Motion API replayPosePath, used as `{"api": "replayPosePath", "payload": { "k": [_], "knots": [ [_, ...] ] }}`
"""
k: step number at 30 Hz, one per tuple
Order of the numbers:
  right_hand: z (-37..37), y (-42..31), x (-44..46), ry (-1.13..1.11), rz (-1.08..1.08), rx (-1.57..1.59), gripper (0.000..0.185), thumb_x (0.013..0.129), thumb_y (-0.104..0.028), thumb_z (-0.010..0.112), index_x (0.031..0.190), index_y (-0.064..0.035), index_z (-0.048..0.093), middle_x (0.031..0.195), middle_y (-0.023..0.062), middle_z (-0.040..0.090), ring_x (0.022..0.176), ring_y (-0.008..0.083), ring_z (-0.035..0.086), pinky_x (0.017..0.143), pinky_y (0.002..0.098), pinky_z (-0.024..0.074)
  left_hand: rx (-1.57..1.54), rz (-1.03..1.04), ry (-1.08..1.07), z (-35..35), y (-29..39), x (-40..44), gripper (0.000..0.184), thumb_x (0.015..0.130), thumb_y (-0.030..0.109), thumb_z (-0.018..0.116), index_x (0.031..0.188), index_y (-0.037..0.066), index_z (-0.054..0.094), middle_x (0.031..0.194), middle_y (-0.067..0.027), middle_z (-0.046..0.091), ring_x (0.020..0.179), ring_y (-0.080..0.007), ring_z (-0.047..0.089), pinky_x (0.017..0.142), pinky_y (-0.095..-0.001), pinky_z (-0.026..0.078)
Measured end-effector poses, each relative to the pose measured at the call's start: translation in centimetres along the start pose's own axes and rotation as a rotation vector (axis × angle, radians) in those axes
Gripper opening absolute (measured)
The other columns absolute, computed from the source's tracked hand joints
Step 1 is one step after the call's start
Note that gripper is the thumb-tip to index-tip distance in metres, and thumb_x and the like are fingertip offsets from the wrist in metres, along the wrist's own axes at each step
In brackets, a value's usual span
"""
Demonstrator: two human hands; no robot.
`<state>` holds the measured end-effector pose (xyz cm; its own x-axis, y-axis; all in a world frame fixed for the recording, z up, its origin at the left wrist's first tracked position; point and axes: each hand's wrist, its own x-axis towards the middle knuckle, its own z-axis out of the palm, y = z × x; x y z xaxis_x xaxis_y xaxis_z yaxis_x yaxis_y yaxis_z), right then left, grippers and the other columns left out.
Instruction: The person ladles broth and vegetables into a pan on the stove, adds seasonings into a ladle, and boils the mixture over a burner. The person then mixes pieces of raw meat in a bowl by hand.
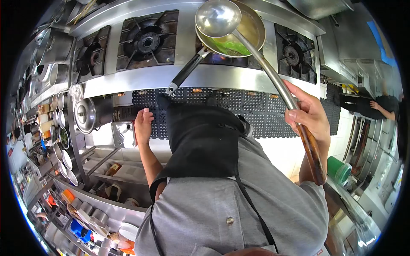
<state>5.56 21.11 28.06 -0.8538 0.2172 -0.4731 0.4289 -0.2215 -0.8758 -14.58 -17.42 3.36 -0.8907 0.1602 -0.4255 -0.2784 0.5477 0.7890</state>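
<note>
My right hand (308, 112) is closed around the handle of a long metal ladle (218, 18), whose handle ends in brown wood. The ladle's bowl is over the left part of a frying pan (259, 32) on the stove. In the pan lie something green and some liquid. Its black handle (188, 70) points down and left over the stove's front edge, with no hand on it. My left hand (144, 120) hangs low at the left, below the stove edge, its fingers loosely curled with nothing visible in them.
Bare burners (148, 42) flank the pan, with another (294, 55) at the right. A lidded pot (87, 116) stands at the left, near shelves with containers. Another person (380, 106) is at the far right. A green container (338, 170) sits at the lower right.
</note>
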Motion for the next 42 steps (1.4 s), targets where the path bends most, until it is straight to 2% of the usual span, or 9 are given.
{"api": "replayPosePath", "payload": {
  "k": [12,22,26,28,29,31,36,40,42],
  "knots": [
    [12.2,-1.7,7.4,-0.154,0.032,-0.045,0.070,0.080,-0.003,0.059,0.140,0.0024,0.023,0.065,0.0052,0.054,0.053,0.0084,0.049,0.047,0.0214,0.0381,-0.165,0.041,0.094,-9.5,-4.4,4.1,0.039,0.092,0.034,0.049,0.103,-0.003,0.058,0.083,-0.0098,0.062,0.072,-0.0141,0.058,0.066,-0.0266,0.046],
    [37.1,-7.4,25.3,-0.575,-0.111,-0.014,0.064,0.082,-0.010,0.055,0.139,-0.0011,0.027,0.061,0.0037,0.049,0.042,0.0074,0.043,0.037,0.0189,0.0339,-0.171,-0.093,0.465,-23.3,-15.8,3.7,0.040,0.090,0.035,0.051,0.098,-0.003,0.060,0.081,-0.0140,0.064,0.072,-0.0213,0.060,0.068,-0.0320,0.047],
    [50.7,-10.9,34.7,-0.751,-0.307,-0.077,0.056,0.082,-0.012,0.060,0.131,0.0014,0.037,0.064,0.0001,0.050,0.052,0.0057,0.047,0.045,0.0193,0.0369,-0.247,-0.177,0.518,-27.7,-16.1,1.2,0.041,0.091,0.035,0.049,0.102,-0.004,0.059,0.080,-0.0135,0.064,0.071,-0.0178,0.061,0.066,-0.0300,0.048],
    [58.3,-12.9,38.8,-0.657,-0.456,-0.178,0.047,0.078,-0.010,0.064,0.120,0.0031,0.049,0.067,-0.0015,0.052,0.060,0.0058,0.050,0.050,0.0208,0.0401,-0.258,-0.167,0.581,-28.4,-19.7,1.2,0.043,0.091,0.035,0.049,0.103,-0.006,0.058,0.079,-0.0132,0.063,0.069,-0.0180,0.062,0.065,-0.0301,0.048],
    [61.8,-14.0,41.4,-0.655,-0.612,-0.357,0.065,0.078,-0.012,0.064,0.132,0.0089,0.034,0.069,0.0014,0.056,0.058,0.0074,0.050,0.052,0.0228,0.0388,-0.296,-0.149,0.625,-28.6,-20.4,1.0,0.044,0.091,0.035,0.049,0.101,-0.006,0.058,0.077,-0.0131,0.063,0.068,-0.0183,0.062,0.064,-0.0302,0.049],
    [67.7,-15.5,47.6,-0.188,-1.117,-1.020,0.051,0.071,-0.021,0.066,0.116,-0.0033,0.051,0.080,0.0174,0.064,0.070,0.0333,0.062,0.065,0.0403,0.0475,-0.297,-0.173,0.634,-29.4,-20.0,0.0,0.041,0.092,0.032,0.048,0.099,-0.007,0.057,0.079,-0.0134,0.062,0.069,-0.0179,0.061,0.063,-0.0302,0.049],
    [71.2,-18.2,47.4,0.122,-1.101,-1.094,0.032,0.075,-0.025,0.059,0.094,-0.0001,0.054,0.091,0.0211,0.064,0.084,0.0377,0.062,0.074,0.0455,0.0485,-0.410,-0.234,0.713,-28.5,-21.1,-1.5,0.040,0.092,0.033,0.048,0.098,-0.006,0.058,0.078,-0.0124,0.063,0.069,-0.0174,0.061,0.063,-0.0304,0.048],
    [68.8,-17.1,49.8,-0.346,-1.201,-0.558,0.030,0.075,-0.018,0.066,0.097,0.0002,0.055,0.070,0.0144,0.061,0.063,0.0263,0.061,0.059,0.0366,0.0496,-0.461,-0.298,0.598,-27.1,-21.9,-0.2,0.040,0.093,0.034,0.048,0.099,-0.005,0.057,0.080,-0.0123,0.062,0.067,-0.0161,0.058,0.061,-0.0286,0.046],
    [65.2,-16.2,45.6,-0.751,-0.670,-0.104,0.028,0.079,-0.008,0.064,0.104,0.0007,0.055,0.063,0.0056,0.056,0.053,0.0129,0.054,0.047,0.0248,0.0448,-0.455,-0.272,0.532,-26.8,-21.9,1.5,0.041,0.093,0.035,0.047,0.099,-0.004,0.057,0.080,-0.0118,0.062,0.067,-0.0164,0.058,0.062,-0.0293,0.046]
  ]
}}
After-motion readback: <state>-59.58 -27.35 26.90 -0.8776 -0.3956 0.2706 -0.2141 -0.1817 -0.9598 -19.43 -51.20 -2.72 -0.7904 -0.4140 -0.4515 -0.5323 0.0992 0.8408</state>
